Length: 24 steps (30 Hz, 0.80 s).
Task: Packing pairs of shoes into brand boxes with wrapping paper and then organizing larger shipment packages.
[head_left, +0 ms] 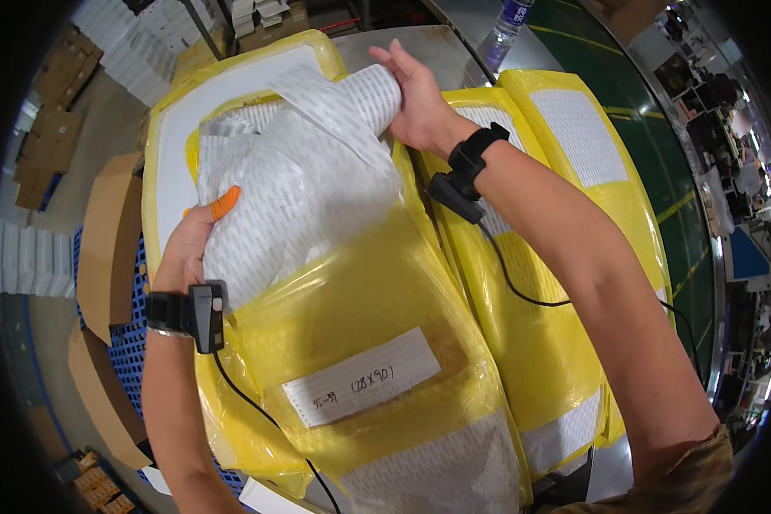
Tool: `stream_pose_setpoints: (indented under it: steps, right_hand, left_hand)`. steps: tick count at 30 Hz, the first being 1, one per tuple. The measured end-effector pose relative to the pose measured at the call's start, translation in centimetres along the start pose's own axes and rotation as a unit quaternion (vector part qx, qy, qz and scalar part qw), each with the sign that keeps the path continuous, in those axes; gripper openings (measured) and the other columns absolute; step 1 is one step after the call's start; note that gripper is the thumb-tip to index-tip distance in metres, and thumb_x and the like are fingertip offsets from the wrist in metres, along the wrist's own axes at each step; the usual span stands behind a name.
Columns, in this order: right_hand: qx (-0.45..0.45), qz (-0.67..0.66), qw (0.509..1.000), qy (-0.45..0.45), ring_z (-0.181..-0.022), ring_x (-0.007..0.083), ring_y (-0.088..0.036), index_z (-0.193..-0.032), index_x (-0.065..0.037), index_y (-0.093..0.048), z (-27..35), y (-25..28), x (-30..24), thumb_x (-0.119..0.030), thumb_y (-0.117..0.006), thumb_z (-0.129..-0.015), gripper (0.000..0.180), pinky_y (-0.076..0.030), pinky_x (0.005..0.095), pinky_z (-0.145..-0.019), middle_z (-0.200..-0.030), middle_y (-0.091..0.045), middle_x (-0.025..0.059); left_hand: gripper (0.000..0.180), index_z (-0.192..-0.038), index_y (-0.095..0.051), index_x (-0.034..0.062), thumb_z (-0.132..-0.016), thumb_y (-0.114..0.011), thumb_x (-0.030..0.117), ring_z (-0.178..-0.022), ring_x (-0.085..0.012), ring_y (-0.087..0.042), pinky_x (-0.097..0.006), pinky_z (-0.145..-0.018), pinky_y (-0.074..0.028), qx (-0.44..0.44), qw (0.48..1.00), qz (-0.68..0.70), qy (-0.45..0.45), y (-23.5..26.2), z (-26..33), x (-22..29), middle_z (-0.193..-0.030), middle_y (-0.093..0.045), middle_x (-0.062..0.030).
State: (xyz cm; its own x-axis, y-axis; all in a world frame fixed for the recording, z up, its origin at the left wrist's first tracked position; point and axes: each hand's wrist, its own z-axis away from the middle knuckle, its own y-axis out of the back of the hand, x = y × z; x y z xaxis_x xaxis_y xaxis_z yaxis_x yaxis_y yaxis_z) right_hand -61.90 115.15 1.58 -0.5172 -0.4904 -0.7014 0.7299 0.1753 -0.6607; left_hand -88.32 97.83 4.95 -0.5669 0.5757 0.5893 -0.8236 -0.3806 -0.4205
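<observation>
A stack of thin white sheets (304,193) with a repeated grey print lies on a yellow plastic-wrapped bundle (351,274). Its far right end curls up into a loose roll. At the stack's left edge, my left hand (193,236) grips it with the thumb, in an orange finger cover, on top; the other fingers are hidden. My right hand (420,98) is at the rolled end, palm toward it and touching, with fingers stretched upward. A white paper label (361,377) with handwriting is on the bundle's near part. Both wrists wear black straps with small devices and cables.
More yellow-wrapped bundles (574,128) lie to the right, and a white panel in yellow wrap (176,120) is under the stack at the far left. A plastic bottle (507,30) stands at the back. Cardboard pieces (107,257) and a blue crate (128,360) are on the left.
</observation>
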Motion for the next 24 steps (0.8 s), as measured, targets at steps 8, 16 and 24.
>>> stream_pose_setpoints:
  steps: [8, 16, 24]
  right_hand:
    - [-0.073, 0.374, 0.900, 0.213, -0.148, 0.0260, -0.024, -0.157, -0.008, -0.017, 0.1, -2.8, 0.3, -0.037, -0.054, -0.098, 0.076, -0.027, 0.0368, -0.116, -0.164, -0.009, 0.0160]
    - [-0.058, 0.453, 0.872, 0.176, -0.150, 0.0359, -0.014, -0.155, -0.007, -0.027, -1.6, -4.2, 2.6, -0.054, -0.064, -0.087, 0.091, -0.018, 0.0414, -0.120, -0.163, -0.009, 0.0226]
    - [0.009, 0.655, 0.720, 0.228, -0.142, 0.0428, -0.030, -0.147, -0.013, -0.042, -5.1, -2.8, 5.8, -0.037, -0.068, -0.083, 0.074, -0.022, 0.0504, -0.118, -0.157, -0.027, 0.0232]
  left_hand:
    - [0.038, -0.114, -0.063, -0.0033, -0.089, -0.071, 0.024, -0.071, -0.0240, -0.070, -0.039, -0.065, -0.058, 0.082, 0.969, -0.233, 0.006, 4.3, -4.6, 3.6, -0.097, -0.072, -0.0128]
    - [0.040, -0.117, -0.061, -0.0039, -0.091, -0.069, 0.026, -0.073, -0.0253, -0.070, -0.039, -0.065, -0.058, 0.116, 0.989, -0.080, -0.043, 4.6, -5.4, 4.1, -0.098, -0.071, -0.0154]
    - [0.051, -0.122, -0.057, -0.0084, -0.091, -0.068, 0.031, -0.082, -0.0267, -0.069, -0.039, -0.069, -0.057, 0.127, 0.973, -0.193, -0.012, 4.0, -6.6, 3.9, -0.102, -0.069, -0.0195]
